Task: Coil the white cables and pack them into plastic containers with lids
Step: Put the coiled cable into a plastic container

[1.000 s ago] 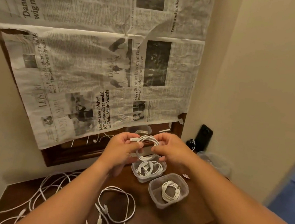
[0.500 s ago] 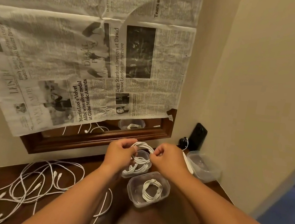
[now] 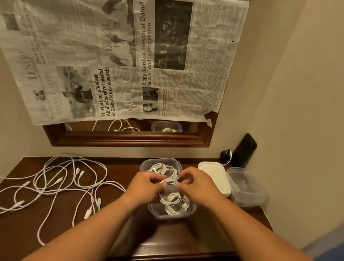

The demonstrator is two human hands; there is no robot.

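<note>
Toward the back right of the dark wooden desk (image 3: 175,237), the left hand (image 3: 146,184) and right hand (image 3: 200,187) pinch a coiled cable (image 3: 169,181) in curled fingers (image 3: 157,177). They hold it over the far container (image 3: 158,160) and the near container (image 3: 169,216), both open and holding coils. Loose cables (image 3: 52,180) sprawl over the desk's left half. Newspaper (image 3: 122,48) covers the wall behind.

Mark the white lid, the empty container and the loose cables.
white lid (image 3: 213,174): head view, its flat top.
empty container (image 3: 247,198): head view, its near wall.
loose cables (image 3: 59,180): head view, a plug mid-tangle.
</note>
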